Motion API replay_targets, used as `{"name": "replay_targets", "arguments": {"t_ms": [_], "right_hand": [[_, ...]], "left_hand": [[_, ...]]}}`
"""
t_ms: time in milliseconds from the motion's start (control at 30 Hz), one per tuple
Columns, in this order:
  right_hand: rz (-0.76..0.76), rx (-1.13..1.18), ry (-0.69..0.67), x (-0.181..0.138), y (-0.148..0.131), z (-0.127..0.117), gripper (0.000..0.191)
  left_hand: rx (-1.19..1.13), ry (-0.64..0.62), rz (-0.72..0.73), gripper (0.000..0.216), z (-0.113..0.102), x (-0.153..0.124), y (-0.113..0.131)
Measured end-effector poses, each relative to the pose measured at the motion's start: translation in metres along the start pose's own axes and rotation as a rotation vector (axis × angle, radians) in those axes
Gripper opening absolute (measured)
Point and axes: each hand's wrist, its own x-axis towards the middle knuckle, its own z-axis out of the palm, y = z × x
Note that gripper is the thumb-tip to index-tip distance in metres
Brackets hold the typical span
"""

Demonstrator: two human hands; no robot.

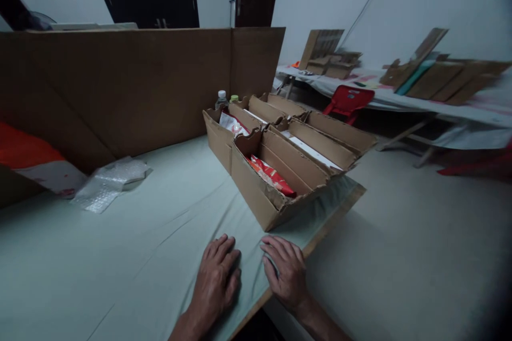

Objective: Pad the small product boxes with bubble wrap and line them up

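My left hand (218,275) lies flat on the pale green cloth of the table (140,256), fingers stretched forward, holding nothing. My right hand (285,272) rests beside it near the table's right edge, fingers extended and slightly curled on the cloth, empty too. Just beyond both hands stands a row of open cardboard trays (256,192). The nearest tray holds red and white packets (272,176); a farther tray holds a white and red packet (233,125).
A tall cardboard screen (132,85) walls the table's far side. Bubble wrap (110,181) and a red-and-white bag (36,162) lie at left. Two bottles (221,98) stand behind the trays. Across the floor stand a red chair (348,101) and another table with cardboard pieces (440,80).
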Motion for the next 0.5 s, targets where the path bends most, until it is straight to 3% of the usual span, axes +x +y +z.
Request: {"name": "replay_targets", "arguments": {"t_ms": [133, 233, 400, 467, 500], "right_hand": [[0.015, 0.093, -0.010, 0.006, -0.002, -0.008, 0.022], [-0.044, 0.238, 0.031, 0.029, -0.004, -0.040, 0.026], [-0.055, 0.206, 0.197, 0.123, 0.005, -0.116, 0.024], [-0.078, 0.184, 0.098, 0.171, 0.014, -0.127, 0.023], [-0.097, 0.180, -0.037, 0.193, 0.020, -0.125, 0.024]], "left_hand": [[0.002, 0.030, 0.017, 0.038, 0.004, -0.002, -0.003], [-0.002, 0.045, 0.032, 0.038, 0.006, -0.002, -0.004], [0.002, 0.020, 0.013, 0.036, 0.005, -0.002, -0.004], [0.001, 0.017, 0.010, 0.036, 0.005, -0.002, -0.004], [0.000, 0.019, 0.011, 0.036, 0.005, -0.002, -0.003]]}}
